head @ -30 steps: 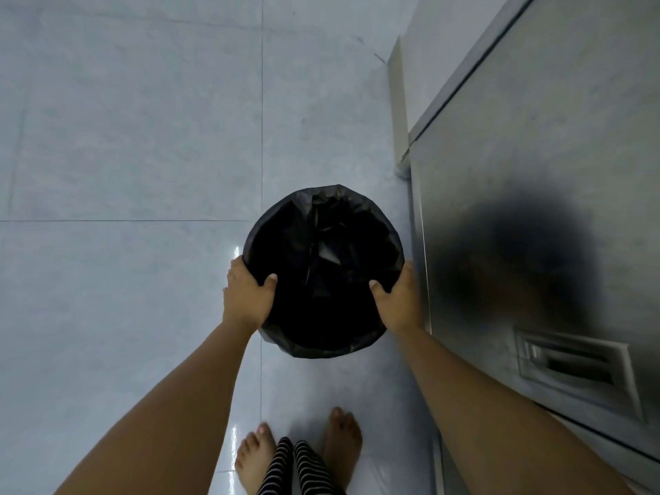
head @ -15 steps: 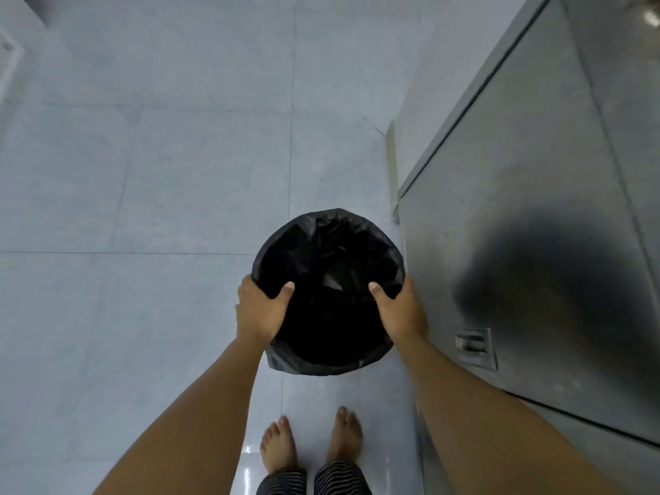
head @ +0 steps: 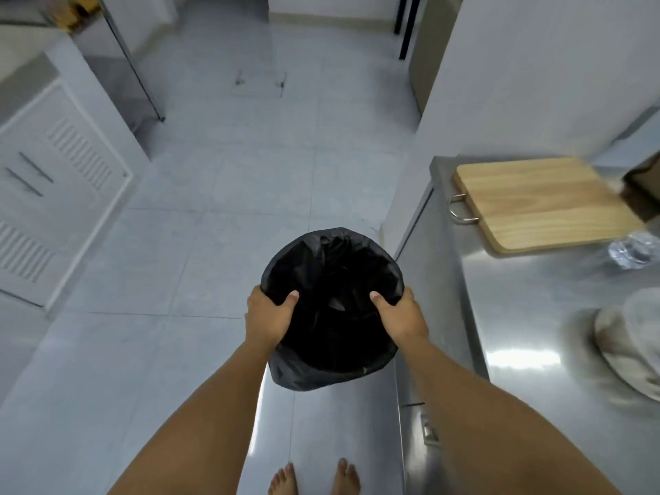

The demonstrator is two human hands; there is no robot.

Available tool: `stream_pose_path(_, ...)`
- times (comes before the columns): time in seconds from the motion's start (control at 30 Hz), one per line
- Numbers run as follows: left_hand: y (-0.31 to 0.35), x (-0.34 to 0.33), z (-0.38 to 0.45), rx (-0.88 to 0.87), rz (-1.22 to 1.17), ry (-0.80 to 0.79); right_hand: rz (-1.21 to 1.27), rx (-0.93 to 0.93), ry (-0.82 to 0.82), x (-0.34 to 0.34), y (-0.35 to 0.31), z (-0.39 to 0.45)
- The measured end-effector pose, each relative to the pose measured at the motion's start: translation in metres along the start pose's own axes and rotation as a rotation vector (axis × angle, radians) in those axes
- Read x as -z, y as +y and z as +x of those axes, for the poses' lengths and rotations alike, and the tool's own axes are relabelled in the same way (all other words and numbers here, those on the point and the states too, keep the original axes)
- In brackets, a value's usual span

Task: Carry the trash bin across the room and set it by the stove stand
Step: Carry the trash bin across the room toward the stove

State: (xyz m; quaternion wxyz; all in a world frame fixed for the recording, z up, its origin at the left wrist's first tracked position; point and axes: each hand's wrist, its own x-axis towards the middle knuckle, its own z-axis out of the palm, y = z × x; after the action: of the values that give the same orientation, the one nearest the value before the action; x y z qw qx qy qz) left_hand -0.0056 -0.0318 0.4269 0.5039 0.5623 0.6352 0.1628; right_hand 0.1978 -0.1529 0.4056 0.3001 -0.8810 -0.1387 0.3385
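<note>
The trash bin (head: 332, 266) is round and lined with a black plastic bag, and I hold it in front of me above the tiled floor. My left hand (head: 268, 317) grips its left rim, thumb hooked inside. My right hand (head: 401, 317) grips the right rim the same way. The inside of the bin is dark and I cannot see what it holds. A metal-legged stand (head: 137, 71) rises at the far left across the room.
A steel counter (head: 528, 316) runs close on my right, carrying a wooden cutting board (head: 539, 201), a clear glass item (head: 634, 250) and a pale dish (head: 628, 348). White louvred cabinet doors (head: 60, 194) line the left. Open tiled floor (head: 250, 194) lies ahead.
The view has lifted from the floor to the room ahead, bringing the counter top and left cabinets into sight. Both hands kept their grip on the bin's rim.
</note>
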Motion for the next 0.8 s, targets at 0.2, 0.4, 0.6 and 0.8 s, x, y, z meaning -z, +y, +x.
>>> stream_pose_path(0.2,0.038,0.023,-0.035,-0.057,-0.109,0.041,0.023,0.079,-0.009,0.036,-0.026,-0.032)
stream_pose_path(0.4,0.048,0.031,-0.040,-0.033,-0.151,0.041,0.024,0.086,-0.028,0.039,-0.031,-0.035)
stream_pose_path(0.6,0.063,0.035,-0.020,0.002,-0.245,0.042,-0.028,0.078,-0.050,0.035,-0.055,-0.020)
stream_pose_path(0.8,0.084,0.047,0.034,0.013,-0.254,0.019,-0.061,0.091,-0.071,0.025,-0.107,0.018)
